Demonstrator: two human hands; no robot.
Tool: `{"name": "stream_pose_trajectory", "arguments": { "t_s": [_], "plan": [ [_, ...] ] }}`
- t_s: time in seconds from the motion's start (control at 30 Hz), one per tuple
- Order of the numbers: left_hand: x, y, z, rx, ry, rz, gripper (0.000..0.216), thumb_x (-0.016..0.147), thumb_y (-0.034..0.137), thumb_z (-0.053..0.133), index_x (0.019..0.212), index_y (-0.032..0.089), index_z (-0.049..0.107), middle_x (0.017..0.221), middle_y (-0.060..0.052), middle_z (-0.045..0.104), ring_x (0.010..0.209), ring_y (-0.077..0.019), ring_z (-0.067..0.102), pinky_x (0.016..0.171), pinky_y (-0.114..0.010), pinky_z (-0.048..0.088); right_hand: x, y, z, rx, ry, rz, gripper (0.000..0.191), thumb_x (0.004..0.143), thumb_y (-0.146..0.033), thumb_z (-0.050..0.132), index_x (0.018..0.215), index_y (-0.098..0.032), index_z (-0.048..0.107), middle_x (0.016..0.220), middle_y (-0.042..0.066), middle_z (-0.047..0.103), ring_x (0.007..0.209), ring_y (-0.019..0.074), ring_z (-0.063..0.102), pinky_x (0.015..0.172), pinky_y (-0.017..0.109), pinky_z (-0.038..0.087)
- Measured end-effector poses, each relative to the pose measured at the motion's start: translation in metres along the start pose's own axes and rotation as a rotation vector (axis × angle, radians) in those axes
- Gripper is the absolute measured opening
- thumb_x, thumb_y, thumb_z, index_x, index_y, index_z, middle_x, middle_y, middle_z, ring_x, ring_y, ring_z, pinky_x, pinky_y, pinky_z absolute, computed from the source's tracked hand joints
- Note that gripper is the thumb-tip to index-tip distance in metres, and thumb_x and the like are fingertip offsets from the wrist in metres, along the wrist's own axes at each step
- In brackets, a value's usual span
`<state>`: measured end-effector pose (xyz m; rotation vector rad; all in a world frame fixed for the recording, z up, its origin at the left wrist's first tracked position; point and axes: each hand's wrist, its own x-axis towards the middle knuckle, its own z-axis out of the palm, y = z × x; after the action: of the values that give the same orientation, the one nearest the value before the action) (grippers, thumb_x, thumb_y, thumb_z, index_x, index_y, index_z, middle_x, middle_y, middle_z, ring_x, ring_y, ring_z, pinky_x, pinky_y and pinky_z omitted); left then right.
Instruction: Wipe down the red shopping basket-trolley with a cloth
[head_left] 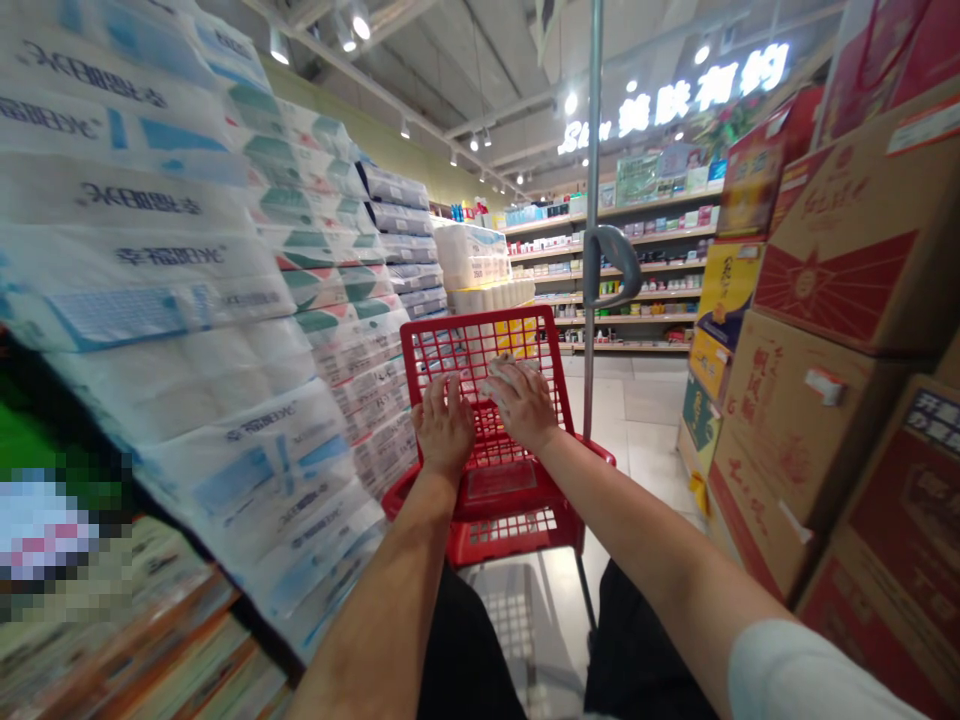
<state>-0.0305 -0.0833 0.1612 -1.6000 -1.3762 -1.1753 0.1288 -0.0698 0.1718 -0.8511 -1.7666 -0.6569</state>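
A red plastic shopping cart stands right in front of me, its mesh back panel upright. Both my arms reach forward over it. My left hand is above the left part of the cart, back of the hand up, fingers stretched out and apart. Beside it, my right hand has its fingers extended toward the mesh; the fingertips look pale and blurred. I see nothing gripped in either hand. Whether the fingers touch the mesh I cannot tell.
Tall stacks of wrapped tissue packs rise close on the left. Cardboard cartons are piled on the right. A metal pole with a grey loop handle stands by the cart's right side. Stocked shelves line the back beyond the tiled floor.
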Motion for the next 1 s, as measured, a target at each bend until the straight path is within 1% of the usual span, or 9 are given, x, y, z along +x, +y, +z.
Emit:
{"name": "stream_pose_trajectory", "arguments": {
  "t_s": [0.13,0.23,0.37,0.43,0.53,0.7,0.8,0.93,1.0],
  "plan": [
    [0.000,0.000,0.001,-0.002,-0.004,-0.010,0.049,0.092,0.032,0.041,0.137,0.013,0.045,0.135,-0.019,0.052,0.128,-0.0297,0.044,0.100,-0.043,0.028,0.001,-0.005,-0.004,0.071,-0.081,-0.053,0.046,0.088,-0.030,0.054,0.134,-0.023,0.052,0.139,0.003,0.050,0.131,0.0248,0.036,0.112,0.043,0.026],
    [0.000,0.000,0.000,0.010,-0.009,-0.006,0.048,0.092,0.032,0.041,0.136,0.013,0.047,0.134,-0.019,0.053,0.127,-0.0300,0.044,0.100,-0.043,0.029,0.002,-0.006,-0.004,0.096,-0.098,-0.078,0.047,0.091,-0.030,0.050,0.137,-0.022,0.049,0.141,0.003,0.049,0.133,0.0238,0.033,0.114,0.042,0.026],
    [0.001,0.000,-0.004,0.058,-0.057,0.064,0.044,0.091,0.027,0.042,0.134,0.024,0.050,0.135,-0.011,0.054,0.131,-0.0309,0.040,0.098,-0.045,0.029,0.003,-0.002,-0.001,0.114,-0.083,-0.098,0.045,0.091,-0.014,0.041,0.134,-0.022,0.053,0.139,0.002,0.051,0.132,0.0209,0.035,0.113,0.039,0.030],
    [0.001,0.002,-0.007,0.075,-0.077,0.079,0.045,0.091,0.026,0.043,0.135,0.028,0.050,0.136,-0.009,0.054,0.132,-0.0320,0.038,0.097,-0.046,0.029,0.003,0.001,0.000,0.115,-0.033,-0.070,0.045,0.092,-0.012,0.038,0.132,-0.023,0.054,0.138,0.003,0.052,0.130,0.0206,0.039,0.112,0.039,0.032],
    [0.002,0.004,-0.010,0.074,-0.096,0.073,0.046,0.091,0.026,0.042,0.137,0.028,0.048,0.137,-0.009,0.053,0.132,-0.0323,0.038,0.097,-0.047,0.029,0.004,0.005,-0.001,0.086,0.070,0.030,0.041,0.095,-0.014,0.037,0.131,-0.022,0.055,0.134,0.006,0.055,0.127,0.0215,0.042,0.111,0.043,0.032],
    [0.003,0.005,-0.011,0.052,-0.112,0.059,0.046,0.092,0.026,0.041,0.137,0.028,0.048,0.136,-0.010,0.053,0.132,-0.0322,0.038,0.099,-0.048,0.028,0.004,0.004,-0.002,0.072,-0.029,-0.064,0.037,0.095,-0.016,0.041,0.126,-0.025,0.059,0.130,0.004,0.058,0.127,0.0197,0.043,0.112,0.042,0.028],
    [0.003,0.005,-0.010,0.051,-0.116,0.055,0.045,0.092,0.026,0.041,0.136,0.028,0.049,0.137,-0.010,0.053,0.132,-0.0315,0.038,0.101,-0.049,0.026,0.004,0.003,-0.003,0.052,0.010,-0.005,0.037,0.095,-0.016,0.042,0.126,-0.024,0.059,0.130,0.004,0.059,0.124,0.0202,0.045,0.111,0.043,0.028],
    [0.003,0.004,-0.010,0.042,-0.130,0.049,0.045,0.091,0.026,0.041,0.136,0.027,0.049,0.137,-0.011,0.052,0.133,-0.0316,0.036,0.102,-0.049,0.026,0.004,0.004,-0.003,0.087,-0.048,-0.072,0.037,0.093,-0.015,0.043,0.125,-0.025,0.060,0.130,0.002,0.059,0.125,0.0198,0.043,0.110,0.040,0.031],
    [0.003,0.004,-0.009,0.035,-0.127,0.046,0.045,0.091,0.026,0.041,0.136,0.027,0.049,0.137,-0.011,0.052,0.133,-0.0314,0.036,0.103,-0.049,0.025,0.004,0.005,-0.002,0.092,-0.042,-0.052,0.038,0.093,-0.014,0.042,0.125,-0.024,0.061,0.131,0.002,0.058,0.124,0.0198,0.044,0.110,0.039,0.032]
  ]
}}
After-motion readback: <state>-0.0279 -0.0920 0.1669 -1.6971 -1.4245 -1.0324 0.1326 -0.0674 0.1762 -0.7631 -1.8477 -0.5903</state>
